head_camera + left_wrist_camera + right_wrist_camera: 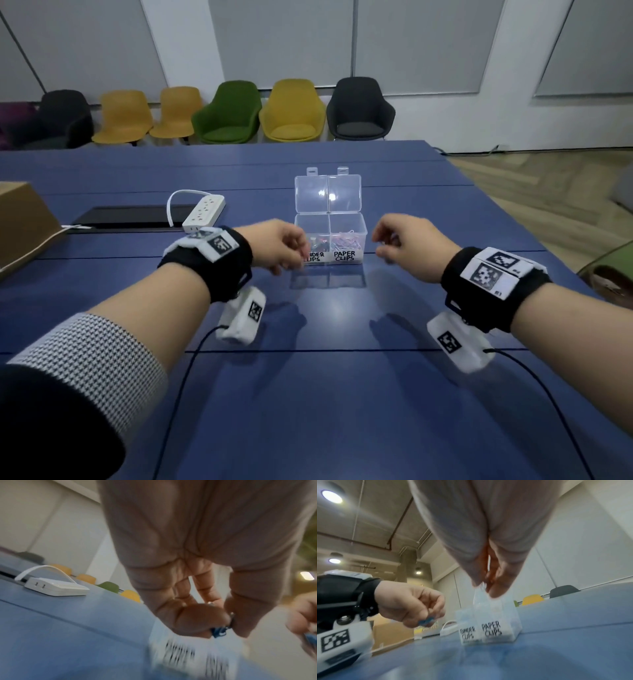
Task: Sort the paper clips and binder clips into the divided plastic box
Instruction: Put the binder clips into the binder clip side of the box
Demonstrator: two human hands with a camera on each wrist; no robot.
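Blur softens much of both wrist views, and the left hand (279, 245) covers the near-left corner of the clear, two-compartment plastic box (359, 229), cutting off the first letters of its "BINDER CLIPS" label. That box stands upright at the middle of the blue bench (325, 394), its hinged double lid folded back flat behind it; its long axis runs left to right, labels facing the person. Dark binder clips (317, 244) lie in the left compartment, a tangle of pastel wire paper clips (346, 240) in the right one marked "PAPER CLIPS". In the left wrist view the left thumb and forefinger pinch a small blue binder clip with silver wire handles (220, 630), body pointing downward, just above the box. The right hand (407, 245) hovers just right of the box, fingers (496, 588) drawn together at the tips; something thin and pale seems caught there, too blurred to identify. A white plastic power strip (204, 212) lies left of the box.
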